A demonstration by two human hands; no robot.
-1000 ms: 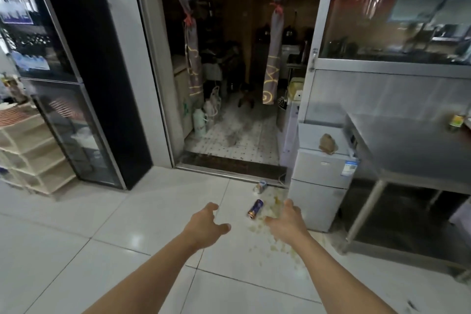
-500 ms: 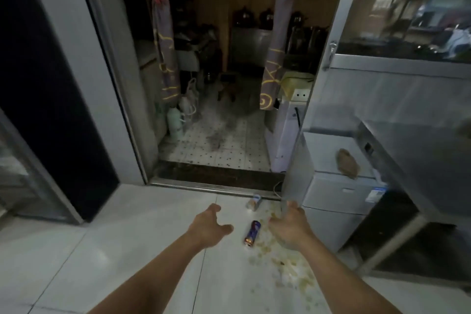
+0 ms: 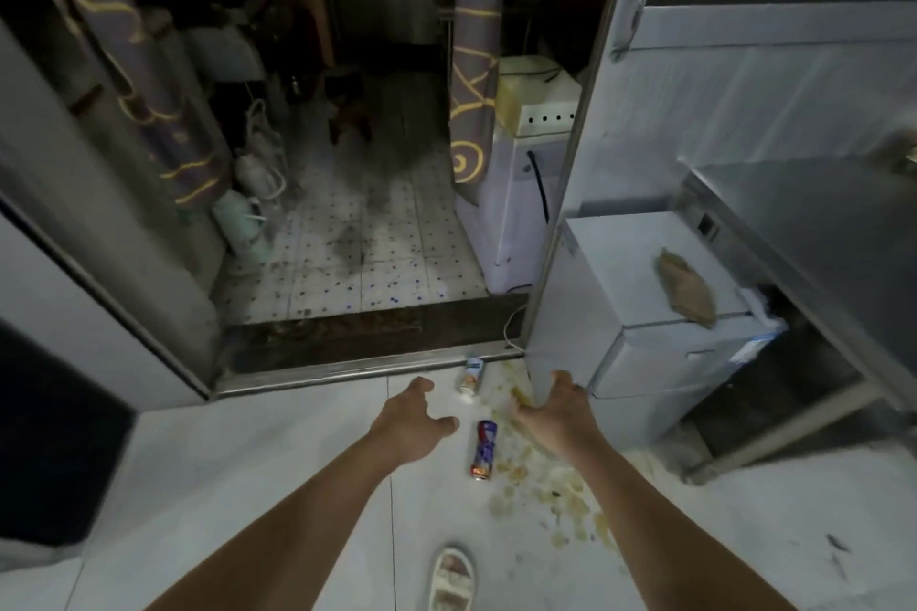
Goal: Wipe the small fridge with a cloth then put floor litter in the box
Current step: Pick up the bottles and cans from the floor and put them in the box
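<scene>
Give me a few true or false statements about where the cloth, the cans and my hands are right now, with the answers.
1. The brown cloth lies on top of the small fridge. True.
2. The left hand holds the cloth. False: it is empty, with its fingers spread over the floor.
3. Two cans lie on the floor: a blue can and a white can nearer the doorway. True.
4. The blue can stands upright. False: it lies on its side.
5. The right hand is shut on the white can. False: it holds nothing.
</scene>
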